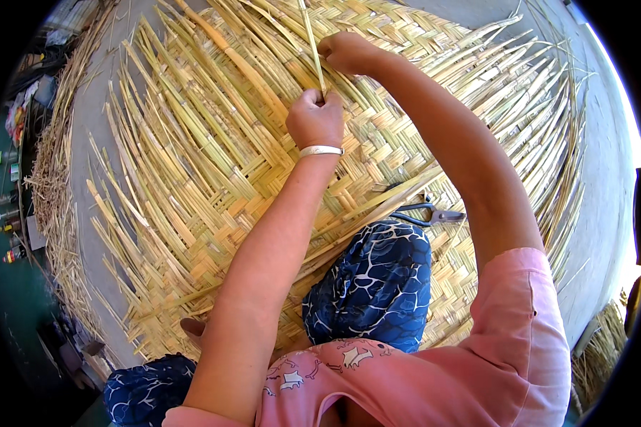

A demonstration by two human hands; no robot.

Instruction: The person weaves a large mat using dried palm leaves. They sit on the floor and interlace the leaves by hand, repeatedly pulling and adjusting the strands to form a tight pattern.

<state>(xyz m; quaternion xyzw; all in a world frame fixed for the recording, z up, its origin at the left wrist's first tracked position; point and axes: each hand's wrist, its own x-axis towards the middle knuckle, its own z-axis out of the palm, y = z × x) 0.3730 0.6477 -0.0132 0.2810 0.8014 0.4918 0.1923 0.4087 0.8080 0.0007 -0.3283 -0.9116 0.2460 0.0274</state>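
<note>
A large mat (256, 171) of woven split reeds lies beneath me, its loose strip ends fanning out to the left and right. My left hand (317, 119), a white band on its wrist, is closed around the lower end of a pale reed strip (310, 44). That strip rises from the fist toward the top edge of the view. Just beyond and to the right, my right hand (349, 53) is closed low over the weave. Whatever its fingers grip is hidden behind the hand.
A cutter with dark blue handles (429, 214) rests on the mat beside my patterned blue knee (372, 281). Dry stalks (53, 171) are heaped along the left, with assorted items beyond them. Another reed bundle (600, 352) sits at the lower right. Grey floor (605, 149) borders the mat.
</note>
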